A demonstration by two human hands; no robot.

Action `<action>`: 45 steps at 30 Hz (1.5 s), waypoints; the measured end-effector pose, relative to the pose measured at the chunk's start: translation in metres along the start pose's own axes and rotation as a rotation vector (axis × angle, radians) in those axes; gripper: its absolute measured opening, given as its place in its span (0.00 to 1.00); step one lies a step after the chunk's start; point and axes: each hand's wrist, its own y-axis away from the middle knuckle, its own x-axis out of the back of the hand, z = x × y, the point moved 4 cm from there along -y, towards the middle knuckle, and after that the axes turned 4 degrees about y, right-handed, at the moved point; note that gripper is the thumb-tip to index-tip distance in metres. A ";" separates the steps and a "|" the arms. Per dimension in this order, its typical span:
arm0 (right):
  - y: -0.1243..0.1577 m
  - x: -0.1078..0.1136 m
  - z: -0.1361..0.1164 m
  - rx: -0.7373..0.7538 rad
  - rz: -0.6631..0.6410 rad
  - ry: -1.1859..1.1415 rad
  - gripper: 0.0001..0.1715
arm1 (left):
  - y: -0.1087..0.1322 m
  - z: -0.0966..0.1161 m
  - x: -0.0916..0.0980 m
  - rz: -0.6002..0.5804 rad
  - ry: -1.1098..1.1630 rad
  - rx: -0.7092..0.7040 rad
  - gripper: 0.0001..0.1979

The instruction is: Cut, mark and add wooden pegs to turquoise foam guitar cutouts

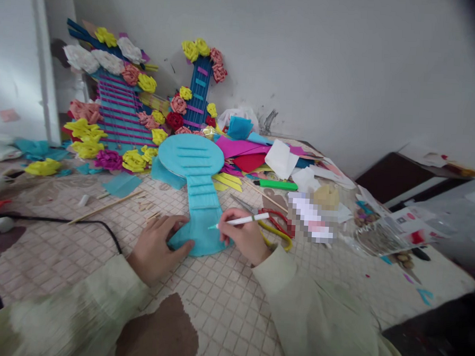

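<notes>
A turquoise paper craft piece, round at the top with a flared base and raised strips, lies flat on the patterned table. My left hand rests flat on its lower left edge, fingers stretched out, pressing it down. My right hand is closed round a white pen, whose tip touches the right side of the piece's base.
Two blue stands with paper flowers lean against the wall. Coloured paper sheets, a green marker, scissors, wooden sticks and a black cable lie around. A dark surface stands at right.
</notes>
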 end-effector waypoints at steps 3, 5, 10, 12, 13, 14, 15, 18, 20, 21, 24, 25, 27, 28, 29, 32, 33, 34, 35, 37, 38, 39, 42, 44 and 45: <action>-0.003 0.013 -0.005 0.070 0.103 -0.113 0.05 | 0.001 0.003 -0.001 0.016 -0.021 0.031 0.18; -0.004 0.015 -0.006 0.077 0.105 -0.115 0.05 | 0.002 0.004 -0.003 0.032 -0.055 0.063 0.19; -0.001 -0.002 0.000 0.047 -0.059 0.040 0.04 | 0.003 0.006 -0.007 0.012 -0.118 0.104 0.21; 0.000 -0.009 0.002 0.064 -0.099 0.086 0.03 | 0.002 0.006 -0.007 -0.001 -0.120 0.113 0.21; 0.001 -0.010 0.003 0.066 -0.103 0.100 0.03 | 0.002 0.006 -0.007 -0.002 -0.120 0.115 0.21; 0.001 -0.011 0.003 0.062 -0.103 0.112 0.03 | 0.002 0.006 -0.007 -0.002 -0.118 0.115 0.21; 0.001 -0.011 0.004 0.054 -0.101 0.121 0.03 | 0.002 0.005 -0.006 -0.003 -0.116 0.114 0.21; 0.001 -0.009 0.007 0.018 -0.096 0.134 0.03 | 0.002 0.005 -0.006 0.000 -0.110 0.108 0.21; 0.001 -0.008 0.009 0.003 -0.096 0.131 0.03 | 0.002 0.004 -0.006 0.012 -0.108 0.100 0.21; 0.001 -0.007 0.009 0.001 -0.098 0.129 0.03 | 0.003 0.004 -0.006 0.018 -0.107 0.094 0.21; 0.000 -0.006 0.010 0.013 -0.101 0.133 0.03 | 0.003 0.003 -0.007 0.020 -0.104 0.079 0.22; 0.000 -0.006 0.010 0.018 -0.102 0.140 0.03 | 0.003 0.002 -0.007 0.021 -0.104 0.076 0.22; 0.000 -0.006 0.010 0.024 -0.103 0.155 0.03 | 0.003 0.002 -0.007 0.032 -0.104 0.069 0.22; 0.001 -0.006 0.010 0.027 -0.103 0.161 0.03 | 0.003 0.003 -0.007 0.039 -0.104 0.064 0.21; 0.001 -0.006 0.010 0.029 -0.103 0.166 0.03 | 0.003 0.003 -0.007 0.045 -0.103 0.059 0.21; 0.001 -0.006 0.009 0.030 -0.101 0.168 0.03 | 0.003 0.003 -0.007 0.039 -0.104 0.056 0.21; 0.001 -0.006 0.009 0.029 -0.100 0.169 0.03 | 0.003 0.003 -0.007 0.035 -0.104 0.060 0.21; 0.001 -0.006 0.008 0.027 -0.100 0.169 0.03 | 0.003 0.003 -0.007 0.032 -0.104 0.066 0.21; 0.002 -0.007 0.007 0.024 -0.100 0.168 0.04 | 0.003 0.002 -0.007 0.030 -0.106 0.072 0.21; 0.002 -0.007 0.005 0.023 -0.098 0.169 0.04 | 0.003 0.002 -0.007 0.028 -0.106 0.079 0.21; 0.002 -0.008 0.004 0.024 -0.095 0.169 0.04 | 0.003 0.002 -0.007 0.028 -0.106 0.079 0.22; 0.002 -0.008 0.003 0.024 -0.094 0.171 0.04 | 0.004 0.002 -0.007 0.030 -0.105 0.075 0.21; 0.002 -0.008 0.002 0.029 -0.094 0.180 0.05 | 0.004 0.003 -0.007 0.042 -0.105 0.058 0.21; 0.002 -0.009 0.002 0.031 -0.101 0.181 0.05 | 0.004 0.003 -0.006 0.045 -0.109 0.053 0.21; 0.002 -0.008 0.002 0.032 -0.101 0.183 0.05 | 0.004 0.003 -0.006 0.048 -0.113 0.053 0.20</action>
